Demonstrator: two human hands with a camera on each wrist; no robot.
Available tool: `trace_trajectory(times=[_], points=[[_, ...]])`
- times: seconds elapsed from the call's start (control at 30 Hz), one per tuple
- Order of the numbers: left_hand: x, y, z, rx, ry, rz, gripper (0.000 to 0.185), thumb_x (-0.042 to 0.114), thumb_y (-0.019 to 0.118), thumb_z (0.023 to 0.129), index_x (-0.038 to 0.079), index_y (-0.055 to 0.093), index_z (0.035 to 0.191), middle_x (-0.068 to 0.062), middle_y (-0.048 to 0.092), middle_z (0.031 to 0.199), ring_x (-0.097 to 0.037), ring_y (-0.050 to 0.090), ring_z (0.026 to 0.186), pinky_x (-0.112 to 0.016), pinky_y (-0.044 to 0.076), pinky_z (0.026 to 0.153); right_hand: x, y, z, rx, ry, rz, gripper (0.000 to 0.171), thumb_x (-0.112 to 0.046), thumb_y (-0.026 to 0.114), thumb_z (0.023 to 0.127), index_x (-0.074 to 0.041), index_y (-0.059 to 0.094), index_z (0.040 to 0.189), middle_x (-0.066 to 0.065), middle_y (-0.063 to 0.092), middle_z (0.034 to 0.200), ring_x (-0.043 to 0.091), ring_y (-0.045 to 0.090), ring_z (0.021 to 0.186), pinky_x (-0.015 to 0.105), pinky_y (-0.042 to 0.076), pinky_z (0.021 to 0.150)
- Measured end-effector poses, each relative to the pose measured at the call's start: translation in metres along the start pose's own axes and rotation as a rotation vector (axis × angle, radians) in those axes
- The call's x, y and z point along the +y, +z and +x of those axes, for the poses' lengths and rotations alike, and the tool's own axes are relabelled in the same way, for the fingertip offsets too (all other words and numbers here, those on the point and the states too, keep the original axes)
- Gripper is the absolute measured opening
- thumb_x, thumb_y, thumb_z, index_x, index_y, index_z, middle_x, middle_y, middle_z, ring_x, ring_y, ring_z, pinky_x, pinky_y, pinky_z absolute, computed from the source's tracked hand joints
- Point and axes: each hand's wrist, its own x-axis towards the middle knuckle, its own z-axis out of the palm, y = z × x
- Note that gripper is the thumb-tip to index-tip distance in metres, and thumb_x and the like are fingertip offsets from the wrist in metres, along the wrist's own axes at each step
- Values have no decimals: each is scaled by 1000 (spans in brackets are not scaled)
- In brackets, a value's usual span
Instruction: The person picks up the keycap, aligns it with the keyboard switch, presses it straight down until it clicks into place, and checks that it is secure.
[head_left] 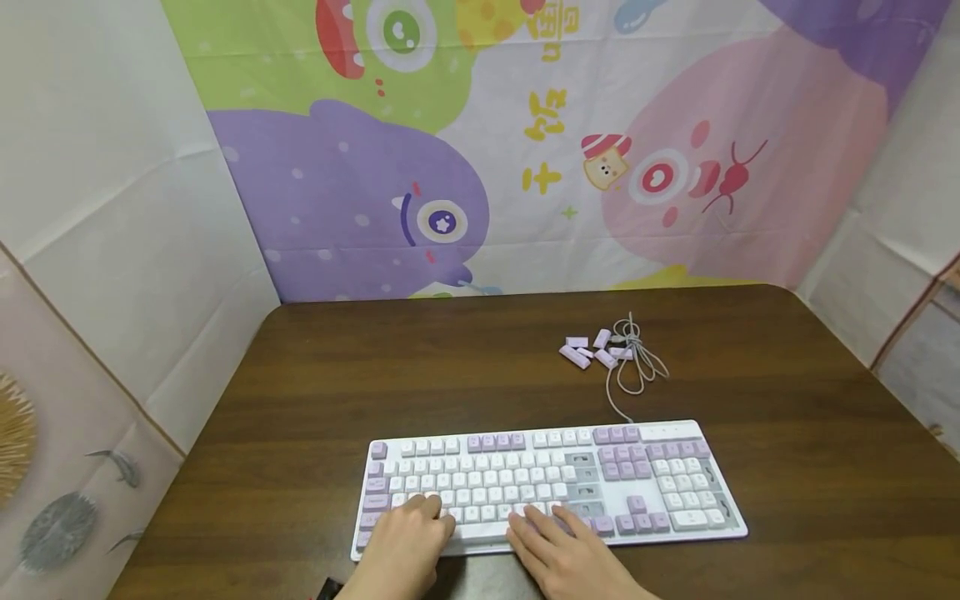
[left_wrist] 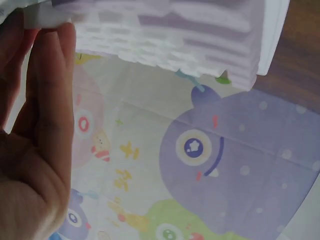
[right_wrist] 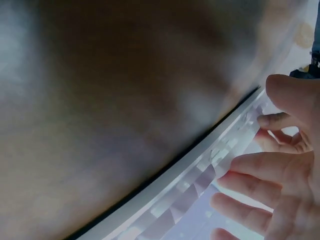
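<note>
Resting near edge — hands (head_left: pixel 480 546) on keyboard (head_left: pixel 675 433)

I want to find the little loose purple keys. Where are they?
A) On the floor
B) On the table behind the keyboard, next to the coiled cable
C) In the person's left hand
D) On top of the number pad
B. The loose keycaps lie on the table behind the keyboard, right beside the coiled cable.
</note>
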Motion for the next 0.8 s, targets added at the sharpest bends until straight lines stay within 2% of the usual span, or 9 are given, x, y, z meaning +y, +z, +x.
trace_trajectory(times=[0.1,0.2,0.37,0.43,0.5,0.6,0.8], points=[[2,1,-2,21,-9,20,24,7,77,44,15,59,58,2,50,61,-14,50,54,-27,36,41,-1,4,1,49,-19,-44,59,-46,17,99,-16,68,101,-1,67,106,14,62,99,32,47,79],[3,5,-5,78,-8,49,23,7,76,43,15,59,57,1,50,61,-14,50,54,-26,35,39,-1,7,1,86,-30,-62,50,-38,22,99,-16,67,98,-1,67,104,14,62,98,31,47,78],[5,11,-7,217,17,131,19,9,71,47,15,57,57,0,49,62,-13,49,55,-26,34,36,-3,7,-1,79,-12,-45,53,-41,21,99,-17,69,98,-2,67,104,13,61,97,32,47,78],[6,12,-7,243,26,142,17,10,70,48,15,57,58,0,49,63,-13,49,55,-26,33,36,-4,6,-2,76,1,-42,54,-42,20,99,-18,69,97,-2,67,105,13,61,97,32,47,77],[6,12,-7,234,29,136,17,11,71,49,15,57,59,0,49,63,-13,50,56,-26,33,36,-4,6,-2,74,14,-40,50,-38,24,98,-17,69,98,-2,67,105,12,61,96,31,47,77],[5,9,-7,173,21,94,22,8,73,47,16,58,60,1,49,62,-13,50,56,-26,34,37,-4,6,-1,69,18,-30,46,-37,28,97,-16,68,98,-2,66,106,11,61,95,30,47,78],[1,5,-2,59,20,21,21,3,73,47,16,59,57,3,50,61,-12,49,54,-26,36,40,-3,3,-1,13,32,16,61,-52,19,97,-16,68,101,-3,66,107,10,61,97,29,46,78]])
